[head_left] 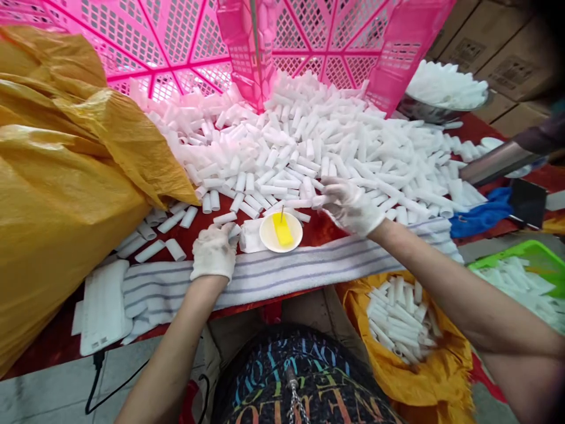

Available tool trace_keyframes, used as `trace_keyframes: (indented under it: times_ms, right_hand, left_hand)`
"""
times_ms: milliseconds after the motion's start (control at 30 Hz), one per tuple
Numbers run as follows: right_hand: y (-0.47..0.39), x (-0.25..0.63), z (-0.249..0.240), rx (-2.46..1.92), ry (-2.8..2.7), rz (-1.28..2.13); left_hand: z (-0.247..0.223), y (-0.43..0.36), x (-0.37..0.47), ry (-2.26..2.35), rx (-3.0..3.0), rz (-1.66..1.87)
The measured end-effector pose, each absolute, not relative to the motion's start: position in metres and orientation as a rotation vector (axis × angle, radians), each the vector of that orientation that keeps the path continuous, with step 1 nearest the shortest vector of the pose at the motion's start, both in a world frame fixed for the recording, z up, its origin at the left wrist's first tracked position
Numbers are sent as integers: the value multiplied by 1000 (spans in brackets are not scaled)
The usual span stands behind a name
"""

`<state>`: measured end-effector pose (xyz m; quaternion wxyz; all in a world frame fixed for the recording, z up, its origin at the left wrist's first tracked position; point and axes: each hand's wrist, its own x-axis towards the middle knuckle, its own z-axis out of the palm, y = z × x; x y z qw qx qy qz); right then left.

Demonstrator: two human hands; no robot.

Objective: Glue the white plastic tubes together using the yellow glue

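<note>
My left hand (214,250), in a white glove, is closed around a short white plastic tube (235,231) near the table's front edge. To its right, a shallow white dish (266,234) holds a yellow block (281,231) with a thin metal pin standing up from it. A folded white cloth or packet (251,237) lies between that hand and the dish. My gloved right hand (348,204) reaches over the front of a big pile of white tubes (304,147), fingers apart and touching or close to tubes there. Its exact fingertip contact is blurred.
Pink plastic baskets (258,70) stand behind the pile. A yellow sack (53,194) bulges at left, beside a white power device (106,306). A striped towel (304,262) lines the front edge. Below right sit an open sack of tubes (397,318) and a green basket (529,253).
</note>
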<state>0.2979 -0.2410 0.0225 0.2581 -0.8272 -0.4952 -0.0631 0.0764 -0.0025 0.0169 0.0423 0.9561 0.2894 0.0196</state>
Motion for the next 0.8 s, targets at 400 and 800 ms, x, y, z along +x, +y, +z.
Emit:
trace_keyframes:
  times_ms: [400, 800]
  right_hand:
    - [-227, 231, 20, -1726, -569, 675]
    - [-205, 206, -18, -1729, -651, 302]
  left_hand:
    - [11, 1, 74, 734, 1667, 337]
    - [10, -17, 74, 628, 1500, 373]
